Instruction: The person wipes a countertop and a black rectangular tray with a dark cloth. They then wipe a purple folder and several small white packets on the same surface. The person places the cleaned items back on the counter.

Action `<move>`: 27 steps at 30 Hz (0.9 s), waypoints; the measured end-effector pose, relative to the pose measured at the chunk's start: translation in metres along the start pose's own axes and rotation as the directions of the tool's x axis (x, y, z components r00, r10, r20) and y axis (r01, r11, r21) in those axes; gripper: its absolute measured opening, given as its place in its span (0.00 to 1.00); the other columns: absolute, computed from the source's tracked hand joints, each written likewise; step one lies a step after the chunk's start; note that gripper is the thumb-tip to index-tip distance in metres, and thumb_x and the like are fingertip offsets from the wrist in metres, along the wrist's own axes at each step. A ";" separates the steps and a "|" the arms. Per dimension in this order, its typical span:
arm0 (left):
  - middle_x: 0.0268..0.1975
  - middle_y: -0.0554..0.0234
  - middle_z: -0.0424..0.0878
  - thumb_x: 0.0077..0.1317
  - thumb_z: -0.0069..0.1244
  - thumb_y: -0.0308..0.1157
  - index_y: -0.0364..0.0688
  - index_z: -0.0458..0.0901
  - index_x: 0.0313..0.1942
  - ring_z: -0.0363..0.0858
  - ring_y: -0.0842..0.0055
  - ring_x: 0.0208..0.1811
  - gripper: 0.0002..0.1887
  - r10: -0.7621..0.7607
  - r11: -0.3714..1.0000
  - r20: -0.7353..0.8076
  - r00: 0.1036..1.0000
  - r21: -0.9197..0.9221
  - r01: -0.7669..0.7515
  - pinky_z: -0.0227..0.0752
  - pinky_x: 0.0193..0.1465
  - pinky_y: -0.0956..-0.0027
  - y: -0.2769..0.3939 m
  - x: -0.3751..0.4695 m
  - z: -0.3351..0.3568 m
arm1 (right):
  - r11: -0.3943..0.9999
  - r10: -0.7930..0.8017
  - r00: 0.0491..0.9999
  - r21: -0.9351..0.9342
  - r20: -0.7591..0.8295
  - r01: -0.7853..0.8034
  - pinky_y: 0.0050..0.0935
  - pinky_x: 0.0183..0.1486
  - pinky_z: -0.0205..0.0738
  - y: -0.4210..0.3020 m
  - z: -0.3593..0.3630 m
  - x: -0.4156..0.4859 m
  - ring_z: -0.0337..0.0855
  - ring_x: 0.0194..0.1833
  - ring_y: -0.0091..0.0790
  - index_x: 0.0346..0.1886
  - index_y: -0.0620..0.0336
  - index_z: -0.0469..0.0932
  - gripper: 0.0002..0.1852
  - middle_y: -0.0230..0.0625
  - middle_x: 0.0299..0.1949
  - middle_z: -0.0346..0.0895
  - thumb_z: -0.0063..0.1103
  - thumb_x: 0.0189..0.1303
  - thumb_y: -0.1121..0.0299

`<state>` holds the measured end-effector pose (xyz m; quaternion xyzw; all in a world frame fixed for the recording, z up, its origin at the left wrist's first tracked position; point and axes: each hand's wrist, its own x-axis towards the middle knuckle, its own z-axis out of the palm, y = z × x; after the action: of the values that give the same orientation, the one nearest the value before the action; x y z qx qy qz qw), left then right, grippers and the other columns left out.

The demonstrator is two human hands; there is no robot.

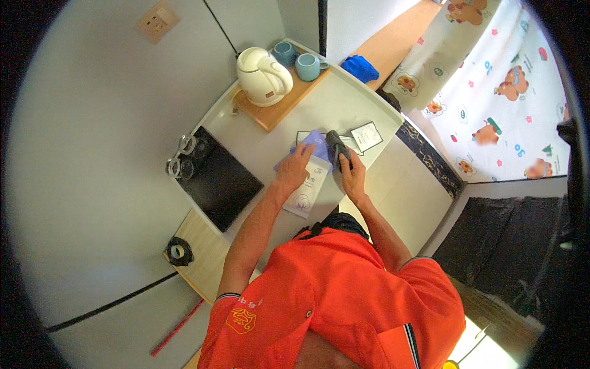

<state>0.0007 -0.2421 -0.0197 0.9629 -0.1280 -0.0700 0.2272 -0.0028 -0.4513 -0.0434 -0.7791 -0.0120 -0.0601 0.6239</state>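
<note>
My left hand (294, 169) rests with its fingers spread on a purple packet (317, 139) on the white tabletop. Against that hand lies a white printed packet (305, 196) bearing writing and a cotton drawing, angled toward me. In my right hand (354, 177) is a folded dark grey cloth (340, 150), pinched between thumb and fingers just right of the purple packet. Beyond my right fingertips sits a small white packet with a black border (367, 136). Another black-bordered flat item (302, 135) is partly hidden under the purple packet.
A cream electric kettle (258, 78) and two blue mugs (308, 67) stand on a wooden board (268, 121) at the back. Upturned glasses (186, 145) stand on a black mat (221, 184) at left. A blue cloth (360, 69) lies beyond the table's raised rim (368, 92).
</note>
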 end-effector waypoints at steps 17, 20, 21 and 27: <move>0.28 0.46 0.87 0.66 0.56 0.29 0.27 0.83 0.38 0.86 0.63 0.20 0.11 -0.613 0.672 -0.150 0.776 -0.616 0.411 0.77 0.24 0.62 -0.023 -0.087 -0.001 | 0.797 -0.535 0.800 -0.152 0.274 0.585 0.48 0.69 0.70 -0.024 0.052 -0.004 0.76 0.64 0.56 0.55 0.62 0.80 0.23 0.50 0.61 0.77 0.64 0.53 0.81; 0.27 0.47 0.86 0.68 0.54 0.28 0.26 0.82 0.40 0.86 0.65 0.20 0.10 -0.594 0.712 -0.182 0.784 -0.573 0.407 0.78 0.25 0.61 -0.022 -0.096 0.016 | 0.673 -0.559 0.620 -0.135 0.550 0.727 0.49 0.72 0.65 -0.008 0.084 -0.028 0.71 0.69 0.55 0.57 0.58 0.80 0.26 0.48 0.65 0.74 0.67 0.51 0.75; 0.27 0.48 0.86 0.69 0.54 0.28 0.26 0.82 0.40 0.85 0.66 0.19 0.10 -0.603 0.704 -0.172 0.779 -0.573 0.419 0.79 0.24 0.61 -0.022 -0.098 0.020 | 0.611 -0.470 0.558 -0.205 0.684 0.765 0.49 0.73 0.64 -0.001 0.089 -0.031 0.70 0.70 0.54 0.57 0.58 0.80 0.25 0.47 0.65 0.74 0.66 0.51 0.74; 0.27 0.52 0.86 0.69 0.52 0.26 0.27 0.82 0.42 0.84 0.70 0.18 0.09 -0.646 0.621 -0.125 0.753 -0.660 0.423 0.77 0.20 0.64 -0.023 -0.105 0.029 | 0.670 -0.413 0.788 -0.433 0.457 0.603 0.50 0.72 0.64 0.018 0.079 0.020 0.67 0.71 0.56 0.57 0.59 0.80 0.23 0.48 0.65 0.73 0.64 0.54 0.75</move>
<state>-0.1007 -0.2053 -0.0477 0.8298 0.2414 0.0011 0.5032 0.0251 -0.3797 -0.0752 -0.8891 -0.3147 -0.1072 0.3146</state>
